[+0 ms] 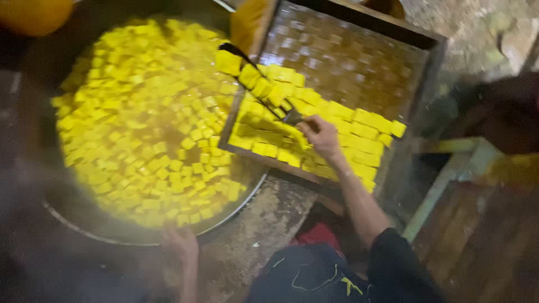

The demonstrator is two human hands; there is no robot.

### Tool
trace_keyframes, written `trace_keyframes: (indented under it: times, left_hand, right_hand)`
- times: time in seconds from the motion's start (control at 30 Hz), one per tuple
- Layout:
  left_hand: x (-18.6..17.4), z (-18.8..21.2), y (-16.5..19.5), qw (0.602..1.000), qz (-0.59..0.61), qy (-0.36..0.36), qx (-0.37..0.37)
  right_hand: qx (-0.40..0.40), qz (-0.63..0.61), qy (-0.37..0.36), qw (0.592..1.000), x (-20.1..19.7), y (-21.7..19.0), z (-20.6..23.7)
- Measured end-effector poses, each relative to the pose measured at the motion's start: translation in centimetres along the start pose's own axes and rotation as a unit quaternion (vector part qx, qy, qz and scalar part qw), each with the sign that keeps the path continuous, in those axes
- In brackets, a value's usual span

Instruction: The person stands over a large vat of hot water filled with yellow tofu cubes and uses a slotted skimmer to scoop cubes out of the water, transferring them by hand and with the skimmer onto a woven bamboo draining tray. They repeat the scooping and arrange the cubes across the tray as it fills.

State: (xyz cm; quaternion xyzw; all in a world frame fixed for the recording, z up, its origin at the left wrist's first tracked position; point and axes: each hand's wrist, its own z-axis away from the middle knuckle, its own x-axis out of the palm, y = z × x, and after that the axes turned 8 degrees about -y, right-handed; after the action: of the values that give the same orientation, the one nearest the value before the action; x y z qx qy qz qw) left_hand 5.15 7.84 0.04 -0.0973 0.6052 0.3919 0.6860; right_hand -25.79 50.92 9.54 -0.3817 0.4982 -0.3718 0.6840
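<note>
My right hand (321, 134) grips the handle of a dark long-handled skimmer (279, 108). Its far end carries several yellow cubes (254, 77) over the edge where a wide metal pot (73, 221) meets a wooden tray (348, 56). The pot is full of yellow cubes (140, 112) floating in yellowish liquid. More yellow cubes (342, 132) lie piled along the near side of the tray, whose far part is bare and wet. My left hand (181, 244) rests on the pot's near rim.
A rough stone or concrete surface (264, 224) lies between the pot and my body. An orange-yellow object (33, 14) sits at the top left corner. A greenish ledge (443, 179) and dark wooden boards (488, 241) are at the right.
</note>
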Motion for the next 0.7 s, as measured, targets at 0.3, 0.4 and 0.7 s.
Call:
trace_keyframes:
  times: [0.3,0.4,0.7]
  left_hand:
    - [-1.4,-8.0,24.0,0.944,0.131,0.071,0.295]
    - [-1.3,-10.7,32.7,0.906,0.135,0.094,0.39]
    - [7.4,-12.5,51.4,0.837,0.195,-0.069,0.507]
  right_hand:
    - [-0.019,0.267,0.04,0.963,-22.2,8.6,0.9]
    - [-0.014,0.31,-0.001,0.951,-23.7,10.7,-0.3]
    - [-0.102,0.453,0.096,0.88,-23.3,12.8,3.0]
